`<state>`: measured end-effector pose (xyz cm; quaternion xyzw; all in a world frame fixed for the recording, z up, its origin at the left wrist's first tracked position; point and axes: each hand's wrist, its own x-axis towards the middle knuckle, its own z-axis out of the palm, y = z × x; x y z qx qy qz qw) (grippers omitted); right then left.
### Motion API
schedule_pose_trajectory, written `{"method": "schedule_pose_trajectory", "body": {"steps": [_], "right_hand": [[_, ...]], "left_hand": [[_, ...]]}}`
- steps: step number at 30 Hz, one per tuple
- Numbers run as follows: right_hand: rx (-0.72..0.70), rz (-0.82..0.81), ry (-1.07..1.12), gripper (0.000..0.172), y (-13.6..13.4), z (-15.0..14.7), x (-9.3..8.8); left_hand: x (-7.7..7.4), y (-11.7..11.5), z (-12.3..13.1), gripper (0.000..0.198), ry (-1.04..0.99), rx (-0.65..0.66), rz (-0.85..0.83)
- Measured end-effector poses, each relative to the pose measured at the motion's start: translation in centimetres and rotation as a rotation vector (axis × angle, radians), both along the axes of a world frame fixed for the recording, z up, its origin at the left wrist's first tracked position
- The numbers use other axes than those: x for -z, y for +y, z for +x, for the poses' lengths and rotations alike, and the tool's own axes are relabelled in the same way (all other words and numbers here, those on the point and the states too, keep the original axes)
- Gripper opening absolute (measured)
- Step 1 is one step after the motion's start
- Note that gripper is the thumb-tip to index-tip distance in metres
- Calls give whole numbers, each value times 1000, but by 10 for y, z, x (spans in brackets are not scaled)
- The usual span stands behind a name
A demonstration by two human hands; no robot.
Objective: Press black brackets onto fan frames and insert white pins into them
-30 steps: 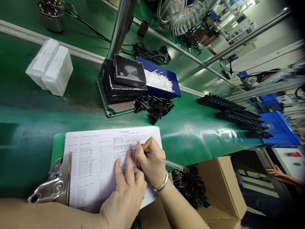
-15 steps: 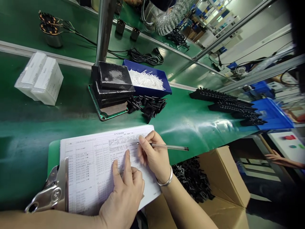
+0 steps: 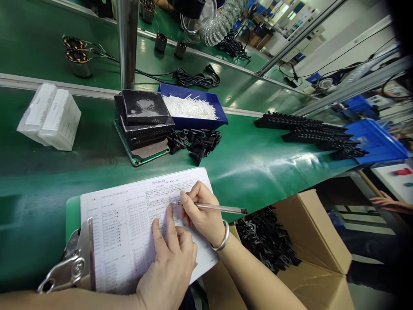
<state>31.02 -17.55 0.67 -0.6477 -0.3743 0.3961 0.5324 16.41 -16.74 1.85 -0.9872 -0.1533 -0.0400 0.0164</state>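
Observation:
A pen (image 3: pixel 222 209) is pinched in my right hand (image 3: pixel 200 213), its tip at the printed text near the middle of the top sheet. The printed sheets (image 3: pixel 112 258) lie on a green clipboard (image 3: pixel 72 213), gripped by its metal clip (image 3: pixel 75 265) at the left. My left hand (image 3: pixel 171 258) rests on the paper with two fingers stretched out and apart. Its longer fingertip points just below the pen tip, and the other fingers curl a little. Part of the text is covered by my hands.
Behind the clipboard stand stacked black blocks (image 3: pixel 145 107), loose black plastic parts (image 3: pixel 196 144) and a blue bin (image 3: pixel 193 86) of white strips. White wrapped packs (image 3: pixel 51 116) stand left. An open cardboard box (image 3: pixel 309 232) of black parts is below right. Another person's hand (image 3: pixel 392 202) shows at far right.
The pen and my right hand have moved slightly left and down across the sheet, bringing the tip close to my left fingertip. My left hand stays on the paper. The view has shifted a little.

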Motion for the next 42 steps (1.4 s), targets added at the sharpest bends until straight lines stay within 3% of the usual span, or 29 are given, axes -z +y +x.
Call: {"method": "schedule_pose_trajectory", "body": {"steps": [22,31,42], "right_hand": [[-68,-70,-251,31,0,1,1],[131,49,-77,35,7,3,-1],[-26,10,-337,31,7,1,-4]], "left_hand": [[-5,2,0,46,13,7,25],[-4,1,0,42,34,19,31],[-2,1,3,47,-30,-7,84]]}}
